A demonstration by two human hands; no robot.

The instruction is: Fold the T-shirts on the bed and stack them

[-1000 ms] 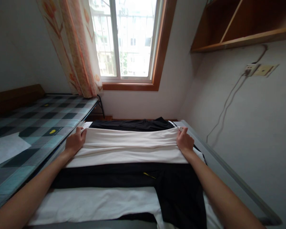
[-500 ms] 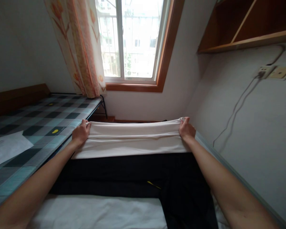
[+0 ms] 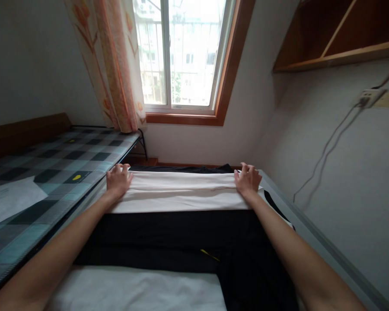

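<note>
A white cloth panel (image 3: 184,196) stretches across the middle of the view, lying flat with a few shallow creases. Its near edge meets black fabric (image 3: 168,233), which bears a thin yellow mark; whether both belong to one garment I cannot tell. My left hand (image 3: 118,181) rests at the panel's far left corner, fingers apart and slightly curled. At the far right corner, my right hand (image 3: 248,179) touches the cloth in the same way, its fingers spread. Closest to me, a white cloth (image 3: 142,287) lies beside and partly under the black fabric.
On the left stands a bed with a checked mattress (image 3: 94,149) and a sheet of paper (image 3: 13,198). Beyond are a curtain (image 3: 113,65) and a window (image 3: 191,56). A wooden shelf (image 3: 337,56) and a plugged-in cord (image 3: 330,147) are at the right wall.
Both hands have loosened from the white panel's far corners and moved slightly inward. The panel, pulled taut before, now lies lower and flat, showing dark fabric behind it.
</note>
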